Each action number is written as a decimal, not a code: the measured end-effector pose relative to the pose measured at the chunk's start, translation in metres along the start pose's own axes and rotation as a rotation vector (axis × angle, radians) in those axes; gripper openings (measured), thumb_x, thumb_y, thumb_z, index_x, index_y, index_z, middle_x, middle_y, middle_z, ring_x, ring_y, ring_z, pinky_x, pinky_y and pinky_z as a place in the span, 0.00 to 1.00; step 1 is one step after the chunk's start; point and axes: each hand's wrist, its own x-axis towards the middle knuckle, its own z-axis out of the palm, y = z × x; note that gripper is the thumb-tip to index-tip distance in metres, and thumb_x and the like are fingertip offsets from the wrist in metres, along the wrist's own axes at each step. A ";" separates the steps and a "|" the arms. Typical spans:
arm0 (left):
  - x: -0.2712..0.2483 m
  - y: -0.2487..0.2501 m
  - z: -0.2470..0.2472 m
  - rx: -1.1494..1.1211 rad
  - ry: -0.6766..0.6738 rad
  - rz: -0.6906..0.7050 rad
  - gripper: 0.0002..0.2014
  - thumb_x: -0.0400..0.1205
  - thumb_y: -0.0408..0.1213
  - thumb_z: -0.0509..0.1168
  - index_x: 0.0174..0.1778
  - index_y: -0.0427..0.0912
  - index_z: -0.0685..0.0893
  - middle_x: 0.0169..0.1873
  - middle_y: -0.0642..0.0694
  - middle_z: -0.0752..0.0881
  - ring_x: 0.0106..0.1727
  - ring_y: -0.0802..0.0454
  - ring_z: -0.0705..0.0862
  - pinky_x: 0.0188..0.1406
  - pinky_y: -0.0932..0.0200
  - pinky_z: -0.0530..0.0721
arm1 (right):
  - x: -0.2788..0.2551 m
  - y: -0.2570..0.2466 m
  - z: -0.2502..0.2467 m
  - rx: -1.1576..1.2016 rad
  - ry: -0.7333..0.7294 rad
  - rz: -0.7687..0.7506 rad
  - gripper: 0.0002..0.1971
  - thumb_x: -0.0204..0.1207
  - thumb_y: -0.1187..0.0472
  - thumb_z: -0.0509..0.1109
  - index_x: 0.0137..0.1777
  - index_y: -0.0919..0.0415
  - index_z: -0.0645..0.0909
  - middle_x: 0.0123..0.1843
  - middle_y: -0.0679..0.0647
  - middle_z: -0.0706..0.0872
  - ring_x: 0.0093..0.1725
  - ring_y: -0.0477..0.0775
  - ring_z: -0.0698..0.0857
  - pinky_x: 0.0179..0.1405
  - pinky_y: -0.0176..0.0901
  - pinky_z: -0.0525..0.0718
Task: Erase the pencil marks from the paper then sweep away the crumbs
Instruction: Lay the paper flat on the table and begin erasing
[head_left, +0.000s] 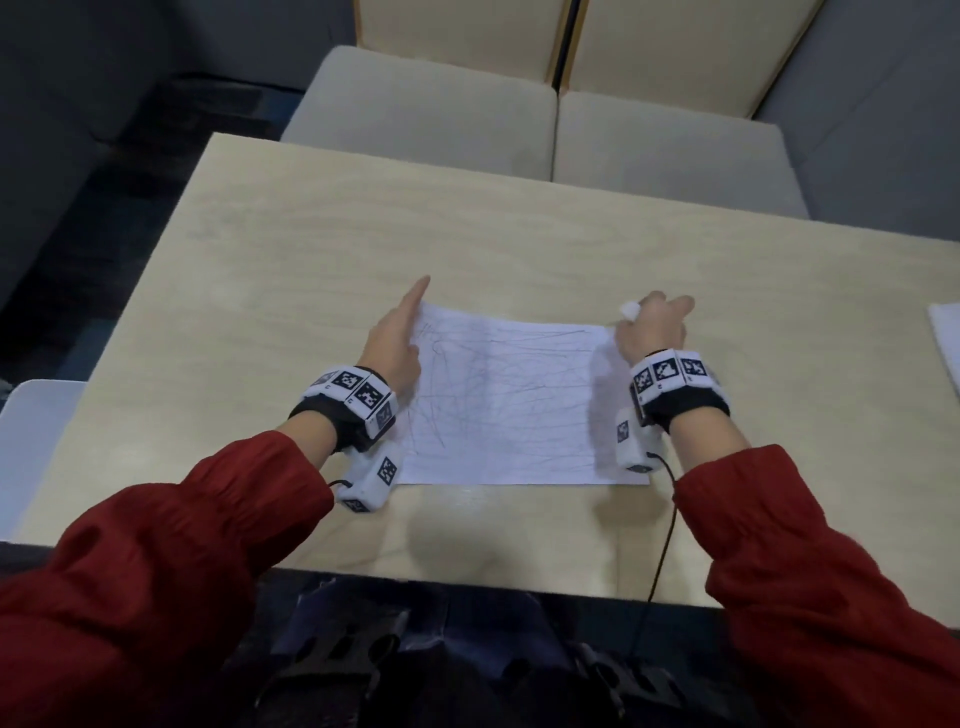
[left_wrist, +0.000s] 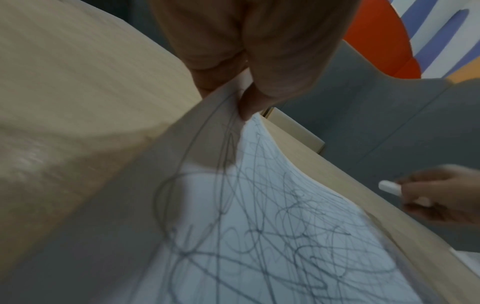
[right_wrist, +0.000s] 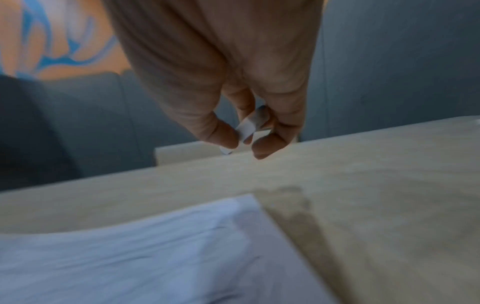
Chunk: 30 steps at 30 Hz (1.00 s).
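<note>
Sleeves (head_left: 156, 545) red | left hand (head_left: 395, 338) pinches paper (head_left: 509, 400) corner | right hand (head_left: 654, 327) holds white eraser (head_left: 629, 310)

Red sleeves with gathered cuffs are being worn: left sleeve (head_left: 171, 530), right sleeve (head_left: 810, 545). Behind the left hand (head_left: 397, 332) and right hand (head_left: 652, 327), black bands (head_left: 688, 408) are being worn, each being ringed by white blocks (head_left: 670, 371) bearing black-and-white square markers (head_left: 347, 379). A white camera box (head_left: 371, 480) is being carried under each wrist, with a black cable (head_left: 665, 545) being trailed from each.

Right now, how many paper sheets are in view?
2: the scribbled sheet held by the left hand; another white sheet at the right edge, partly out of frame.
</note>
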 end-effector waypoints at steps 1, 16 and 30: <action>0.000 -0.004 0.002 0.012 -0.005 0.006 0.40 0.80 0.17 0.56 0.84 0.55 0.58 0.74 0.36 0.74 0.68 0.30 0.77 0.66 0.42 0.77 | -0.018 -0.007 0.001 0.018 -0.014 -0.058 0.15 0.80 0.68 0.63 0.64 0.72 0.75 0.71 0.68 0.64 0.54 0.70 0.81 0.51 0.47 0.75; -0.052 -0.023 0.035 0.732 -0.212 0.282 0.35 0.79 0.47 0.70 0.81 0.47 0.66 0.86 0.41 0.47 0.86 0.43 0.47 0.83 0.44 0.56 | -0.133 0.002 0.048 -0.021 -0.188 -0.398 0.10 0.78 0.74 0.64 0.54 0.78 0.83 0.55 0.64 0.78 0.55 0.67 0.83 0.53 0.50 0.81; -0.091 -0.024 0.051 0.982 -0.340 0.332 0.37 0.85 0.62 0.52 0.86 0.49 0.51 0.86 0.48 0.51 0.83 0.47 0.60 0.75 0.52 0.68 | -0.137 -0.004 0.051 0.062 -0.149 -0.416 0.16 0.72 0.75 0.59 0.51 0.64 0.85 0.57 0.64 0.82 0.52 0.65 0.84 0.53 0.49 0.85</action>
